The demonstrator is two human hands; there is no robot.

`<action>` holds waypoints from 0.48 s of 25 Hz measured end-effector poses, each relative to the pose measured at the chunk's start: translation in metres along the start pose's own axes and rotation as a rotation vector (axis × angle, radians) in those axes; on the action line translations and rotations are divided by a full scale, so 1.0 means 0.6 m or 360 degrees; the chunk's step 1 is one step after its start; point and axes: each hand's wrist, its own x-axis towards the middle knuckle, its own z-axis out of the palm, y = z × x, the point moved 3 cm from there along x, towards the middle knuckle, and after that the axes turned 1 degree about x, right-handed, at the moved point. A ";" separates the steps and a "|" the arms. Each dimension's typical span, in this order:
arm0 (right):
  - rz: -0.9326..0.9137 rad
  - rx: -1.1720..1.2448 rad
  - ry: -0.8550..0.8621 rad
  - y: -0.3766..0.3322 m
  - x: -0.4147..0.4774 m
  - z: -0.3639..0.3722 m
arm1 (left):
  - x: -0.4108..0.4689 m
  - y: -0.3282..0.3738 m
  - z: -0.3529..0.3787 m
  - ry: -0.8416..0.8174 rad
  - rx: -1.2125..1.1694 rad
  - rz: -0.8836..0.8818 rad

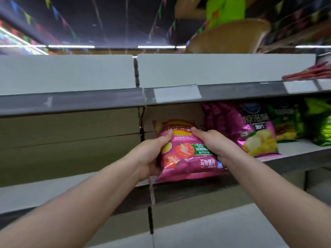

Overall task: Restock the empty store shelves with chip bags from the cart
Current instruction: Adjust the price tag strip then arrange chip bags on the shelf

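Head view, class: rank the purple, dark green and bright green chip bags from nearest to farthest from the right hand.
1. purple chip bag: just right of the right hand, which holds the pink chip bag.
2. dark green chip bag: further right, beside the purple one.
3. bright green chip bag: at the far right edge.

L hand point(152, 156) & R hand point(213, 145) stretched fwd, each gripping chip bag point(186, 158) side.

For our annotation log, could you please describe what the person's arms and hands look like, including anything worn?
The left forearm and right forearm are bare to the frame edge, no sleeve in view. The left hand and right hand are ungloved; no watch, bracelet or ring shows.
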 end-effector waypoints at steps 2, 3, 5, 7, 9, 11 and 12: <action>0.0003 -0.0063 0.0109 0.001 0.046 -0.016 | 0.044 0.008 0.012 -0.0063 -0.0039 -0.0006; -0.0019 -0.0120 0.0152 0.000 0.067 -0.020 | 0.066 0.010 0.017 -0.0063 -0.0064 -0.0002; -0.0128 -0.0211 0.0218 0.000 0.113 -0.025 | 0.112 0.011 0.027 0.0015 -0.0106 0.0010; -0.0256 -0.0424 0.0210 -0.006 0.153 -0.026 | 0.155 0.011 0.037 0.0129 -0.0145 0.0060; -0.0316 -0.0557 0.0231 -0.010 0.182 -0.029 | 0.194 0.017 0.050 0.0144 -0.0128 0.0120; -0.0241 -0.0557 0.0214 -0.008 0.208 -0.041 | 0.227 0.021 0.065 0.0150 0.0030 0.0161; -0.0187 -0.0505 0.0194 -0.006 0.220 -0.044 | 0.243 0.025 0.071 0.0177 0.0116 0.0179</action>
